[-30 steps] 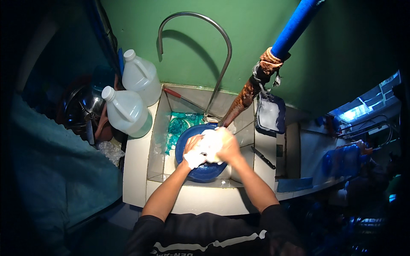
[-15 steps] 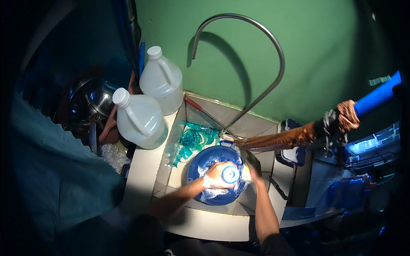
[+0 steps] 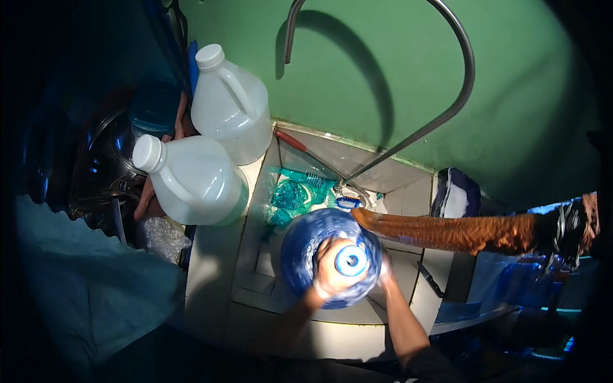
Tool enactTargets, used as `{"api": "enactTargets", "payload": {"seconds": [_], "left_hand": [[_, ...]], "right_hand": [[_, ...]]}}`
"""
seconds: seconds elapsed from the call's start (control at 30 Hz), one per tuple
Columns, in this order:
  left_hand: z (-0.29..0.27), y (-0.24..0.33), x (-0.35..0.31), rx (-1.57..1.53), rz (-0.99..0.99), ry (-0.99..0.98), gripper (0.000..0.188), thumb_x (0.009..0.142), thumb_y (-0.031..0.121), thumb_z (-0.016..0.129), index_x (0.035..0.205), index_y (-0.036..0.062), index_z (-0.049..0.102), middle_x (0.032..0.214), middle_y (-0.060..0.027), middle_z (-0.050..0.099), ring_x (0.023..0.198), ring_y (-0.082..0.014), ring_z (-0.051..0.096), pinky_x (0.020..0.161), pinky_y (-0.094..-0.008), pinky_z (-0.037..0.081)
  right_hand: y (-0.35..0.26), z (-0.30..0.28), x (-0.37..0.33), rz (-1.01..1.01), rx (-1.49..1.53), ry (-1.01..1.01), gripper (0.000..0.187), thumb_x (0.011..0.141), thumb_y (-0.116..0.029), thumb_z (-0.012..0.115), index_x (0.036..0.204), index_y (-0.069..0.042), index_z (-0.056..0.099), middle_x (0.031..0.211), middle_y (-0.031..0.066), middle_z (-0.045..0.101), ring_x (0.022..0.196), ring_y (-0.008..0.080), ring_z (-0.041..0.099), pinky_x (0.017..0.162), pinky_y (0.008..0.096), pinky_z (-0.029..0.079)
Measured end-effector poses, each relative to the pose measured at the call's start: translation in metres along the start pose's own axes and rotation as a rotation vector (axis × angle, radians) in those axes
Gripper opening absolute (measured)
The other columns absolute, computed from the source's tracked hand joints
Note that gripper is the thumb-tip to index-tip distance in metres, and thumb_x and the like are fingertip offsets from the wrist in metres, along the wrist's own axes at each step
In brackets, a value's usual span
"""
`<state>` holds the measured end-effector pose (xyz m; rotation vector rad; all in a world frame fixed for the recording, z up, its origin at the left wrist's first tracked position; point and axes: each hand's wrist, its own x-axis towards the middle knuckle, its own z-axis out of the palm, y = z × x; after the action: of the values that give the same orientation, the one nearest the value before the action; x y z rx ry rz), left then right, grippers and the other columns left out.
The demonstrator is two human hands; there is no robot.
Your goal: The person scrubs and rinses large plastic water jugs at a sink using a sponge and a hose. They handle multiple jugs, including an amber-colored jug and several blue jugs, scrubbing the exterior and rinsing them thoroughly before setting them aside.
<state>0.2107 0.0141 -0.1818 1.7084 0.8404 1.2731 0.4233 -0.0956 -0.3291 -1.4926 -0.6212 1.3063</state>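
Head view: big blue water bottle (image 3: 319, 249) stood upright in the tiled sink (image 3: 268, 281), below the curved tap pipe (image 3: 447, 96). Left hand (image 3: 329, 271) had its fingers wrapped tight round the neck by the blue cap (image 3: 352, 260); right hand (image 3: 385, 271) pressed flat on the bottle's side, grip unclear. Best kept upright, both hands steadying.

Bare forearms, a dark sleeve at the right elbow.
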Motion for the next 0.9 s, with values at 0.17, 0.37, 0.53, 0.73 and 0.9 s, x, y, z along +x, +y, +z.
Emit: {"api": "enactTargets", "payload": {"seconds": [0.17,0.37,0.53,0.73,0.9], "left_hand": [[-0.015,0.001,0.004,-0.256,-0.263,-0.694,0.079,0.078,0.042,0.079,0.139,0.0050,0.044,0.132,-0.0187,0.055,0.121,-0.0365,0.054,0.104,-0.0551,0.037],[-0.026,-0.042,0.026,-0.464,-0.092,-0.573,0.052,0.062,0.019,0.089,0.105,0.0020,0.065,0.093,-0.0111,0.069,0.083,-0.0211,0.068,0.080,-0.0346,0.055],[-0.025,-0.039,0.030,-0.363,-0.086,-0.692,0.049,0.064,0.016,0.089,0.104,0.0019,0.065,0.092,-0.0100,0.069,0.082,-0.0194,0.067,0.079,-0.0330,0.055],[-0.006,-0.034,0.048,-0.345,-0.198,-0.484,0.045,0.066,0.014,0.088,0.102,0.0019,0.065,0.091,-0.0087,0.069,0.080,-0.0174,0.066,0.077,-0.0310,0.055],[0.029,0.035,0.017,-0.072,-0.272,0.437,0.064,0.065,0.013,0.093,0.117,0.0042,0.057,0.111,-0.0105,0.058,0.105,-0.0249,0.057,0.096,-0.0387,0.046]], "right_hand": [[-0.027,0.003,0.024,-0.262,-0.368,-0.170,0.051,0.103,-0.037,0.045,0.140,-0.002,0.052,0.135,0.0135,0.062,0.122,0.0250,0.061,0.106,0.0389,0.047],[0.083,0.040,0.096,-0.027,-0.410,-0.091,0.052,0.101,-0.040,0.048,0.138,-0.004,0.054,0.133,0.0114,0.063,0.122,0.0237,0.060,0.106,0.0384,0.047],[0.073,0.035,0.072,0.243,-0.192,0.009,0.053,0.100,-0.043,0.050,0.137,-0.005,0.056,0.131,0.0097,0.065,0.121,0.0227,0.060,0.105,0.0380,0.047],[0.020,0.038,0.017,0.605,0.134,0.141,0.054,0.098,-0.046,0.052,0.135,-0.007,0.058,0.129,0.0077,0.066,0.121,0.0215,0.060,0.105,0.0376,0.047],[-0.027,0.046,-0.028,0.198,0.452,0.262,0.051,0.099,-0.045,0.050,0.131,-0.006,0.061,0.122,0.0080,0.069,0.104,0.0220,0.068,0.093,0.0355,0.054]]}}
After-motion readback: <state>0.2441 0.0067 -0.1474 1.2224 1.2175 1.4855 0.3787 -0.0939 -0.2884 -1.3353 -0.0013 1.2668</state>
